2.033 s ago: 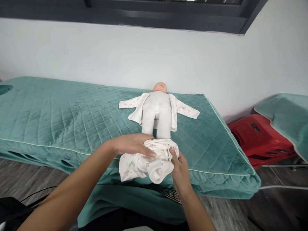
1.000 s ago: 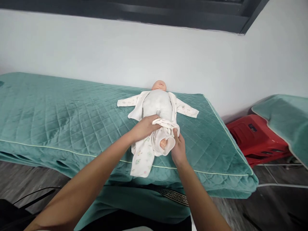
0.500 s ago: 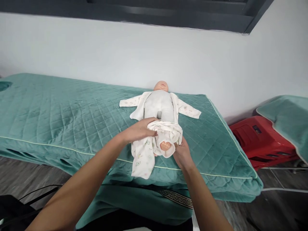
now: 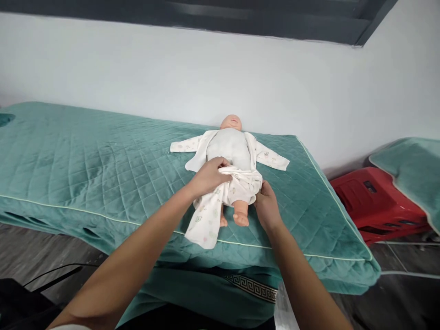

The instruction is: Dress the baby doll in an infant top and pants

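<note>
A baby doll (image 4: 227, 145) lies on its back on the green quilted bed, head towards the wall, in an open white printed jacket (image 4: 273, 157). White printed baby pants (image 4: 240, 185) are bunched around its hips and thighs. My left hand (image 4: 210, 176) grips their waistband on the left side. At the right edge of the pants, my right hand (image 4: 267, 205) is closed on the cloth, its fingertips partly hidden. One pant leg (image 4: 206, 222) hangs loose to the left, flat on the bed. Both doll feet show, and the right-hand foot (image 4: 241, 219) sticks out below the cloth.
The green quilted bed (image 4: 103, 165) stands along a pale wall (image 4: 172, 73). To the right are a red plastic stool (image 4: 374, 197) and another green cover (image 4: 409, 169). A dark window frame (image 4: 206, 18) runs above. A cable (image 4: 58, 268) is at lower left.
The pants have moved up the doll's leg, so the foot that was inside the cuff now sticks out fully. Both my hands have shifted a little towards the doll's body.
</note>
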### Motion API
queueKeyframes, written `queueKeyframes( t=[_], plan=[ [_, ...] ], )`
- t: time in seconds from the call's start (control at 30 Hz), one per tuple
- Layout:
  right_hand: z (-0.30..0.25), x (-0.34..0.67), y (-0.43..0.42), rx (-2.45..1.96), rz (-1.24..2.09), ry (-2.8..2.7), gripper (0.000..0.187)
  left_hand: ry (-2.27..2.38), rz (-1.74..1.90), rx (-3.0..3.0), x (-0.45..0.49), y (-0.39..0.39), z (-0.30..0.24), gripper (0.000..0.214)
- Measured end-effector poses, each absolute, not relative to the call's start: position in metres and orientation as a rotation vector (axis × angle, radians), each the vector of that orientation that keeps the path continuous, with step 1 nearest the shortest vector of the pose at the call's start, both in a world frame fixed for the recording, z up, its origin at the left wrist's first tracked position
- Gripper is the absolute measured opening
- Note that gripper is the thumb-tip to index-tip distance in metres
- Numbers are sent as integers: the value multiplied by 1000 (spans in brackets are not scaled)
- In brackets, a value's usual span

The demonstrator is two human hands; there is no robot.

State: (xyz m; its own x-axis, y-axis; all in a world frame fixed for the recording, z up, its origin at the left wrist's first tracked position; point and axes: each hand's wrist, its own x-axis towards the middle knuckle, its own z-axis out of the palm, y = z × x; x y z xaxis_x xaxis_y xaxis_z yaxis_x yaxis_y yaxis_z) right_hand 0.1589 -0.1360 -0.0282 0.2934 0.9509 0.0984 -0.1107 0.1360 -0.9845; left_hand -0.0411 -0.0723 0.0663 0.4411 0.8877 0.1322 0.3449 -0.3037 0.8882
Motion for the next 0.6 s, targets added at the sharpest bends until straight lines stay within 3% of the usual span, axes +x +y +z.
queueKeyframes(
  t=[0.13,0.33,0.6],
  plan=[
    [-12,163,-147,-1130,915,-1029,39,800,662,1614,-70,-76,64,33],
    [36,155,-146,-1050,784,-1301,29,632,595,1369,-93,-72,45,34],
    [93,126,-71,-1242,1192,-2023,25,663,795,1274,-77,-51,35,33]
  ],
)
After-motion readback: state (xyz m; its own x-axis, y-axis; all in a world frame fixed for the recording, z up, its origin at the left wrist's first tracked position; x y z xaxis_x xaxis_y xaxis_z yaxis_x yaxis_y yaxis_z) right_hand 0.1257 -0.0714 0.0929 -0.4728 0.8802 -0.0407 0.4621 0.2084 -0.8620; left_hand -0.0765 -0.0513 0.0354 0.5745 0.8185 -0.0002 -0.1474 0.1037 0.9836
